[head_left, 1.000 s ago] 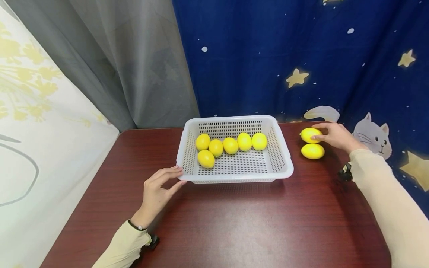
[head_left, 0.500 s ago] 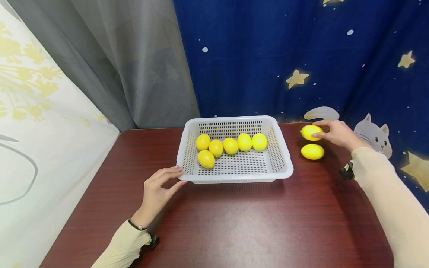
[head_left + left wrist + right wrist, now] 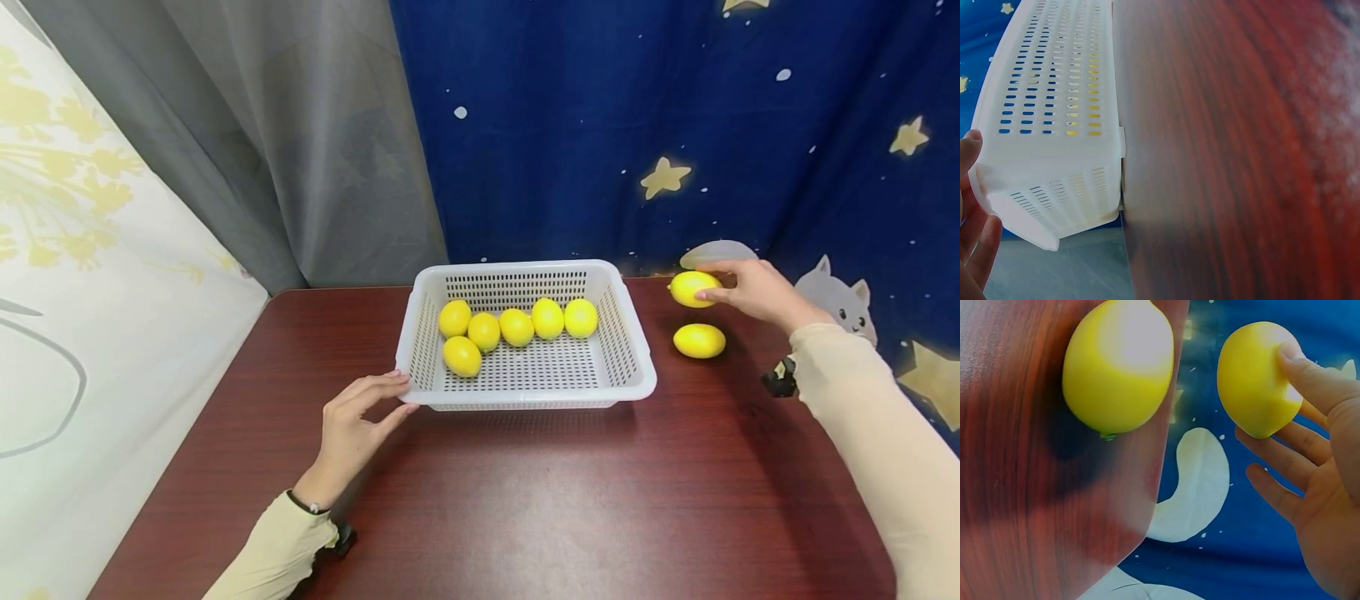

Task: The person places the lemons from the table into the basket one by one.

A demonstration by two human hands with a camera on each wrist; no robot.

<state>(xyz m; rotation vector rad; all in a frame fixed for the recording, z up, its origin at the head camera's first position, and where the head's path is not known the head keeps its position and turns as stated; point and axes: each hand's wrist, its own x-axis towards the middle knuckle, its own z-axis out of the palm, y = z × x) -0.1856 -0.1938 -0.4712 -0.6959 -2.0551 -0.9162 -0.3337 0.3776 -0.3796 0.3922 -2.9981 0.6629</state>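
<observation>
My right hand [image 3: 768, 293] pinches a yellow lemon [image 3: 693, 289] between thumb and fingers, raised at the table's back right. In the right wrist view this lemon [image 3: 1259, 378] shows against the blue curtain, with the thumb on one side. A second lemon [image 3: 699, 341] lies on the table just in front of it. My left hand [image 3: 352, 429] holds the near left corner of a white perforated plastic basket [image 3: 525, 396], thumb and fingers at the rim. Several lemons [image 3: 516, 327] rest inside, mostly in a row along the back and left.
The basket stands on a dark red-brown wooden table [image 3: 555, 500], near its back edge. Behind hang a blue star-patterned curtain [image 3: 540, 133] and a grey curtain [image 3: 345, 167]. A white patterned cloth [image 3: 97, 333] borders the table's left side.
My right hand has lifted its lemon up and slightly away from the lemon in front, so a gap now shows between them. The left hand and basket have stayed in place.
</observation>
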